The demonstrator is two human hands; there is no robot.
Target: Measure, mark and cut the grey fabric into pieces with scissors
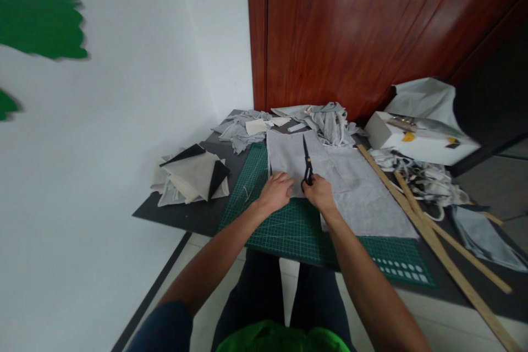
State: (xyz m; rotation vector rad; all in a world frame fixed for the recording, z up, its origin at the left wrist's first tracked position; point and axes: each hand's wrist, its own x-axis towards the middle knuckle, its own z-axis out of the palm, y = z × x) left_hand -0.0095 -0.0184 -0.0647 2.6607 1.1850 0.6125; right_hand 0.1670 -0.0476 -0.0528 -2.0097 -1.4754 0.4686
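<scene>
A: Head view. Hands and tool?

B: Scissors, black, one pair, over a grey cloth, tips toward the door. Right hand: fingers wrapped round the handles. Left hand: fingers bent, on the same cloth near its left side; whether they pinch it, cannot tell.

A: Possible faults?

B: Three, by judgement. One nicked cloth, should the blades catch a bunched fold. One skewed edge, should the left fingers press too lightly and the cloth slide on the cutting mat. One fallen long wooden strip: its near end reaches past the front edge, so a bump could tip it.

A: Surface?

B: Surface, dark grey, one. Mat, green, gridded. Larger grey cloth, right of the scissors. Fabric pile, beige, grey and black, at left. Grey scraps and crumpled cloth, at back. White box and shorter wooden strip, at right.

A: Room?

B: White wall, bearing green shapes. Door, reddish brown, glossy. Floor, pale tile with a dark strip.
</scene>
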